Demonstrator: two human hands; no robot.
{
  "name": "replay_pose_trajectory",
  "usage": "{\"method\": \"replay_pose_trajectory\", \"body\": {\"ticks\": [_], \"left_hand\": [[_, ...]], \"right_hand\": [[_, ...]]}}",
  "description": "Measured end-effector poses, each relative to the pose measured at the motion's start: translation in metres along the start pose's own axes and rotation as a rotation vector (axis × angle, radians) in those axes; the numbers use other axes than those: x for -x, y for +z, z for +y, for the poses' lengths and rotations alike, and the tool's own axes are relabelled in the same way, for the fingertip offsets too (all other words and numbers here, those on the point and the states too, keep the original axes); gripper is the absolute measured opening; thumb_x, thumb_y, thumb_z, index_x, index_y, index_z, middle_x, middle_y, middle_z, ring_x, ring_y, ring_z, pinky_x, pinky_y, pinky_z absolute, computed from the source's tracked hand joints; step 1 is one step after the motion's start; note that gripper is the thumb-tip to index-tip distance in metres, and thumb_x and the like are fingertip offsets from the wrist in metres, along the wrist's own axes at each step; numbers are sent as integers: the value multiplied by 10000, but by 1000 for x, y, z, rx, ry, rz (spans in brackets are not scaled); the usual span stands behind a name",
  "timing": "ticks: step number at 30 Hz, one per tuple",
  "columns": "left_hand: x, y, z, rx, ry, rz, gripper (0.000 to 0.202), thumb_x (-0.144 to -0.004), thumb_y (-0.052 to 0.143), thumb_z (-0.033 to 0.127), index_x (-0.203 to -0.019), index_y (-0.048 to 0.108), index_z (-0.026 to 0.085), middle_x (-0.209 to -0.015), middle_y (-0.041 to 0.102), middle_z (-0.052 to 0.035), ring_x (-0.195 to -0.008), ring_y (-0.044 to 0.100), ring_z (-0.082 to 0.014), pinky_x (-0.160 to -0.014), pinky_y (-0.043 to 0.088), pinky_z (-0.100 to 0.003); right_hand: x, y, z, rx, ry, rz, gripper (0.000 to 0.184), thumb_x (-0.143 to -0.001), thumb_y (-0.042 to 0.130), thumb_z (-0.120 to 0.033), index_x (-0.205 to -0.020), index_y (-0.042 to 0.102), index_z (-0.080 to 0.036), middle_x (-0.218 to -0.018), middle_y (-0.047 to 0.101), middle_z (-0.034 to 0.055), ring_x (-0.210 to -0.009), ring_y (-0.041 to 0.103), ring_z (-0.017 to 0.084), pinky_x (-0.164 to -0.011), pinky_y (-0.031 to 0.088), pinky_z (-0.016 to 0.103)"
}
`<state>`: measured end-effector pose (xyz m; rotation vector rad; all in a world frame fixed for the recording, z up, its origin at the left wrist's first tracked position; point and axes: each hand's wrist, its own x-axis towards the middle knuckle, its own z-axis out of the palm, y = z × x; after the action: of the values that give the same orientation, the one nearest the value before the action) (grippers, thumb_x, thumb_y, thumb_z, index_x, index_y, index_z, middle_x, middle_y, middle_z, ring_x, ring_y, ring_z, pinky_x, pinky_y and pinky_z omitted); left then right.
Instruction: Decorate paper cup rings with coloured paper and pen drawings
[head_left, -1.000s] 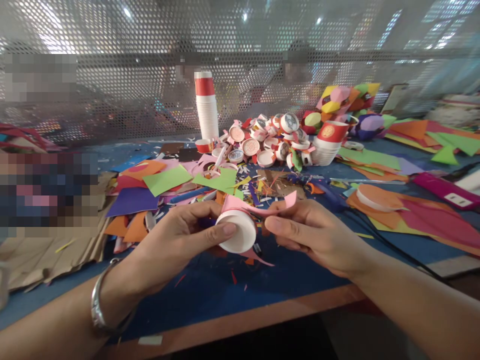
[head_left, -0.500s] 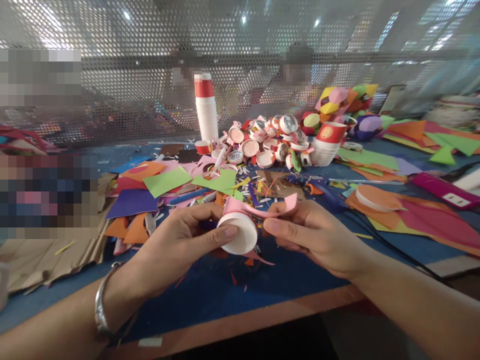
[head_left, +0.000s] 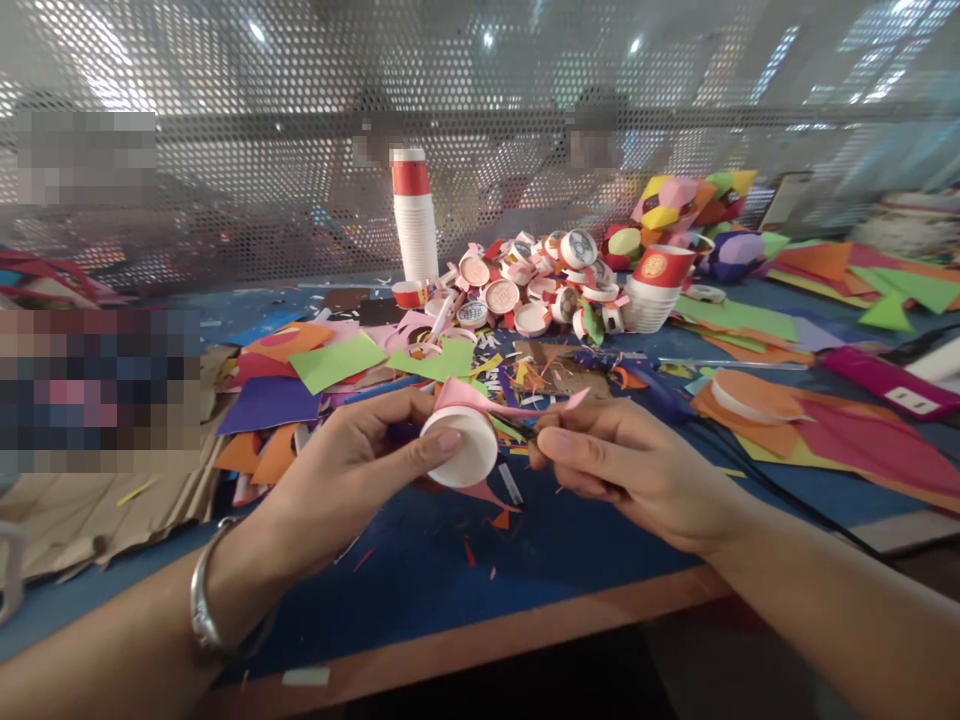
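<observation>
Left hand (head_left: 352,470): thumb and forefinger clamped on a short white cup (head_left: 459,447). I see the thumb across its round face and the other fingers curled behind it. The cup sits sideways, its round face toward the camera, held just above the blue table (head_left: 450,590).

Right hand (head_left: 630,470): thumb and forefinger pinched together on the free end of a pink paper strip (head_left: 495,403). The strip runs from those fingertips across to the cup's top edge, touching it by the left fingers. The 2 hands are close, with the cup between them. Something dark sits at the right fingertips; I cannot tell what it is.

There is a silver bangle (head_left: 201,600) on the left wrist.

Beyond the fingers:
- a sheet of green paper (head_left: 336,360) and a sheet of purple paper (head_left: 266,403), past the left fingers
- a heap of cut cup bases (head_left: 525,285), further out
- a tall cup stack (head_left: 414,225), upright behind the heap
- a tilted red-topped cup stack (head_left: 654,285), right of the heap
- an orange disc (head_left: 750,395), out past the right hand
- paper scraps on the table, below the fingers
- a perforated screen (head_left: 225,150), closing the far side
</observation>
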<state>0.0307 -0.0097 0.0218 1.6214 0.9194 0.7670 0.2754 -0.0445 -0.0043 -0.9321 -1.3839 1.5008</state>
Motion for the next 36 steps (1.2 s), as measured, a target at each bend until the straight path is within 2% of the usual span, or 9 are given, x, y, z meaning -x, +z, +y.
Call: {"method": "replay_pose_trajectory", "body": {"ticks": [4, 7, 11, 13, 16, 20, 25, 31, 36], "left_hand": [[-1, -6, -3, -154, 5, 108, 327, -901, 725, 514, -1012, 731, 206, -1004, 717, -42, -873, 672, -167, -695, 564, -239], [-1, -10, -5, -209, 10, 120, 379, -893, 715, 548, -1008, 696, 187, -1005, 702, -56, -848, 681, -192, -649, 575, -270], [1, -9, -4, -298, 92, 103, 317, -917, 707, 513, -996, 705, 205, -964, 713, -20, -882, 674, -163, -779, 542, -258], [2, -6, -2, -314, 107, 76, 286, -927, 705, 492, -1009, 716, 218, -957, 721, -1, -867, 661, -137, -783, 515, -237], [3, -3, 0, -282, 103, 51, 257, -939, 697, 471, -1024, 717, 229, -928, 720, 18, -797, 637, -110, -715, 494, -220], [3, -2, -1, -270, 114, 46, 253, -940, 700, 465, -1034, 709, 230, -948, 720, 14, -844, 645, -120, -746, 501, -228], [2, -2, -3, -220, 65, 19, 319, -916, 716, 504, -1052, 695, 216, -957, 719, 6, -809, 640, -123, -713, 503, -239], [1, -3, -3, -145, 40, 4, 301, -909, 736, 478, -1050, 706, 213, -953, 717, 9, -818, 644, -113, -723, 501, -222], [0, -3, -3, -127, 56, 50, 237, -906, 749, 454, -973, 712, 229, -913, 702, 33, -810, 646, -91, -716, 500, -187]], "right_hand": [[2, -3, 0, 33, 43, -18, 382, -947, 691, -497, -824, 674, -136, -549, 445, -62, -496, 316, 55, -460, 184, 242], [2, -4, -1, 39, 51, -27, 384, -950, 683, -502, -849, 688, -131, -544, 454, -60, -489, 319, 53, -456, 183, 237], [0, -1, -2, 51, 47, -24, 392, -934, 700, -508, -828, 686, -130, -546, 446, -62, -490, 320, 50, -455, 187, 231], [0, 0, -3, 60, 46, -20, 405, -921, 711, -520, -821, 682, -128, -540, 432, -67, -491, 314, 49, -454, 180, 229], [0, 2, -4, 79, 49, -8, 427, -904, 725, -542, -807, 668, -131, -533, 413, -72, -499, 313, 50, -456, 176, 228], [-1, 2, -3, 83, 52, -7, 426, -903, 727, -543, -786, 652, -140, -536, 422, -68, -502, 322, 52, -456, 182, 230], [-2, 2, -3, 60, 47, -26, 408, -904, 737, -524, -778, 654, -145, -543, 414, -69, -506, 320, 51, -456, 178, 232], [-1, 2, -4, 27, 46, -34, 388, -901, 746, -503, -779, 652, -147, -547, 411, -72, -501, 317, 51, -450, 170, 235], [0, 2, -4, 19, 37, -19, 373, -909, 740, -487, -783, 658, -145, -555, 411, -71, -505, 313, 52, -449, 166, 237]]}}
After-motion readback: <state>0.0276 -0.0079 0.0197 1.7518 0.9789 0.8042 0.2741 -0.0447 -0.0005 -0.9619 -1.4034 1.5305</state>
